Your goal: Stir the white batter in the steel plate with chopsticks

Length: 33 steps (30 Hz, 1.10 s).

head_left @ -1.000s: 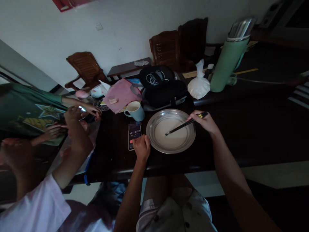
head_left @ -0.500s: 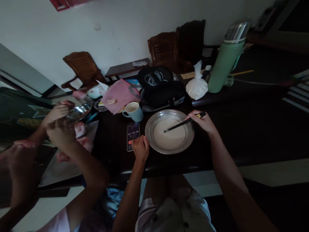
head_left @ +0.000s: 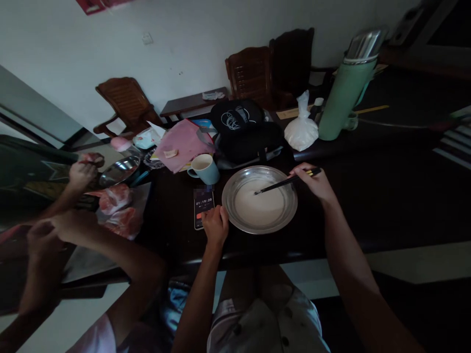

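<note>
A wide metal bowl [head_left: 228,215] of milky, off-white liquid [head_left: 263,208] stands on the dark table before me. My right hand [head_left: 312,181] grips a pair of black chopsticks [head_left: 281,184] with gold-banded ends; their tips dip into the liquid near the middle. At the bowl's left rim, my left hand [head_left: 215,223] is closed, its thumb side against the edge. Part of the phone [head_left: 199,196] lies behind that hand, its lit screen showing a running timer. A light-blue mug [head_left: 206,169] sits just beyond the phone.
Other people's hands [head_left: 75,226] work at left near raw meat [head_left: 116,198] on a sheet and a steel bowl [head_left: 121,171]. Behind the bowl lie a black bag [head_left: 246,139] and a pink cloth [head_left: 187,142]. A tied bag of white powder [head_left: 300,132] and green flask [head_left: 348,93] stand farther right.
The chopstick tips have shifted slightly right and up within the liquid. My left hand stays at the rim. At left, another person's hands have moved down and left, uncovering more meat.
</note>
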Tool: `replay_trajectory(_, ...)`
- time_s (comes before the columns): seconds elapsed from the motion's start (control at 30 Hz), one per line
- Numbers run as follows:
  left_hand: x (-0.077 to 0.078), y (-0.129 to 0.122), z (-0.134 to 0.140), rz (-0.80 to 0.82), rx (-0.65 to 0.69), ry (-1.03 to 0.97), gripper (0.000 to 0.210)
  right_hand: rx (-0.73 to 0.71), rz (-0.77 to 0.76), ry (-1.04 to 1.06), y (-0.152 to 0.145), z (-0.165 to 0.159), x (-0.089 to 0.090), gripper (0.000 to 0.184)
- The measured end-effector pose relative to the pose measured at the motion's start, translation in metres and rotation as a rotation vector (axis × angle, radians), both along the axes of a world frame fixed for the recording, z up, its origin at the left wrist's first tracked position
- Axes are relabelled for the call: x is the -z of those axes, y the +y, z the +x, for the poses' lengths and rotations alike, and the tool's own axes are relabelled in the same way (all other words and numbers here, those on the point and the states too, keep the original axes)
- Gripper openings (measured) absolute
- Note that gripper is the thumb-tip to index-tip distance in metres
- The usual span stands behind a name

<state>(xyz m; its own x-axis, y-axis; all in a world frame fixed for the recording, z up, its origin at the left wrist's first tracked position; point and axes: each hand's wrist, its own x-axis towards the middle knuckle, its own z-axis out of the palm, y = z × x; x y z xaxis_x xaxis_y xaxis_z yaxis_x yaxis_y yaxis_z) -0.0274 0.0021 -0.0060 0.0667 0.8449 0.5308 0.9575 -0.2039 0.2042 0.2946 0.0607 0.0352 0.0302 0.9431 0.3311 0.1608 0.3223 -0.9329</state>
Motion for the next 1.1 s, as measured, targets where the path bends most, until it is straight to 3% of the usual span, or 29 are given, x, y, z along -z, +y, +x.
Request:
replay_trajectory(0.1, 0.001, 0.0, 0.0, 0.026, 0.0, 0.013, 0.036, 0.08, 0.001, 0.043, 0.0, 0.009, 0.0, 0.028)
replay_trajectory(0.33, 0.001, 0.0, 0.0, 0.056, 0.001, 0.032, 0.036, -0.105, 0.007, -0.031, -0.002, -0.007, -0.002, 0.027)
replay_trajectory(0.53, 0.001, 0.0, 0.0, 0.027, 0.005, 0.018, 0.035, 0.061, 0.063, 0.007, -0.001, 0.005, -0.002, 0.023)
replay_trajectory(0.77, 0.001, 0.0, 0.001, 0.065, 0.015, 0.038, 0.035, -0.119, -0.017, -0.048, -0.003, -0.009, -0.003, 0.029)
replay_trajectory(0.97, 0.001, 0.0, 0.0, 0.034, 0.022, 0.001, 0.034, 0.101, 0.033, 0.014, 0.001, 0.006, -0.001, 0.03)
replay_trajectory(1.1, 0.0, 0.0, 0.0, 0.026, 0.031, -0.027, 0.033, -0.002, -0.015, 0.037, -0.001, 0.006, 0.0, 0.028)
